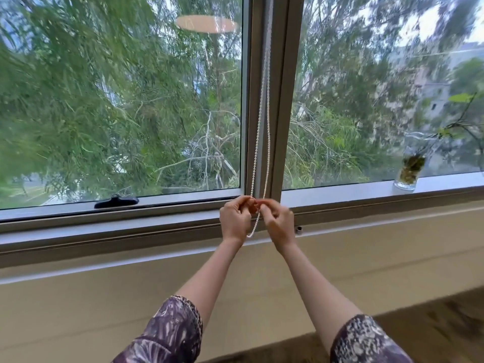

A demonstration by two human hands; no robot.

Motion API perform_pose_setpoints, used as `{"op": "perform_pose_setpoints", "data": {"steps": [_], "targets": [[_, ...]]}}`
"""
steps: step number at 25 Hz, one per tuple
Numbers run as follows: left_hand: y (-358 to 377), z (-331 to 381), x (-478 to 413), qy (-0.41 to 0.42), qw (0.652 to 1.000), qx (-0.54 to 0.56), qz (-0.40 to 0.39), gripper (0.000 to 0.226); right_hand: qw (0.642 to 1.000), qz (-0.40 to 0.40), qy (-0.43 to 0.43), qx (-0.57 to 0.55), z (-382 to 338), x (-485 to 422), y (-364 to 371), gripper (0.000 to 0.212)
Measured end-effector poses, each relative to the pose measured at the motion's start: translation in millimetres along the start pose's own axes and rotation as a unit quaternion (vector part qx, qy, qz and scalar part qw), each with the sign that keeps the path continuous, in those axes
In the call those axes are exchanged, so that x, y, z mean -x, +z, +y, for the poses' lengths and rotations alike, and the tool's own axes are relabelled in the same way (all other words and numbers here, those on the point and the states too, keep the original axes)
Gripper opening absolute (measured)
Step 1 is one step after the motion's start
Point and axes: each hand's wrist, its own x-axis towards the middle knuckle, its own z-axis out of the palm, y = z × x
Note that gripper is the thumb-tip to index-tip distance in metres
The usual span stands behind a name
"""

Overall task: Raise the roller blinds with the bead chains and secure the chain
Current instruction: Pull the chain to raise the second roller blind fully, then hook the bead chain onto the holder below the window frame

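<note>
Hands meet at the bottom of the grey metal window post (280, 100), both on the white plastic bead chain (258, 142). Left hand (235, 218) w/ fingers curled, thumb and forefinger pinching the left strand just above the sill. Right hand (278, 221) likewise pinched on the right strand, fingers narrow. Chain hangs as two strands down the post from out of view at the top; its bottom loop dangles btwn the wrists. Black window latch (116, 201) sits to the left on the frame, well apart. Clear glass vase w/ green cuttings (409, 166) stands on the sill at far right.
</note>
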Motion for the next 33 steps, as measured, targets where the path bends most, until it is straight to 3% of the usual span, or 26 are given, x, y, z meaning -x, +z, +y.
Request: {"op": "perform_pose_setpoints", "data": {"steps": [5, 11, 19, 25, 33], "targets": [[5.8, -25.7, -13.9, -0.041, 0.998, 0.017, -0.034, 0.019, 0.994, 0.023, -0.043, -0.103, -46.9, -62.2, 24.6, 0.022], [5.4, -37.5, -32.0, 0.002, 0.998, 0.009, -0.062, 0.024, 0.991, 0.081, -0.092, -0.055, -36.8, -77.0, 40.6, 0.021], [27.6, -53.0, -19.8, 0.018, 0.997, 0.015, -0.068, 0.018, 0.989, 0.084, -0.109, -0.057, -25.3, -87.0, 33.3, 0.019], [43.1, -80.9, -11.8, -0.045, 0.996, 0.028, -0.065, 0.016, 0.992, 0.032, -0.091, -0.080, 10.0, -96.8, 19.2, 0.017], [79.0, -111.5, -20.0, -0.166, 0.984, 0.064, -0.002, 0.009, 0.997, 0.019, -0.073, -0.004, 71.8, -125.2, -14.6, 0.011]]}}
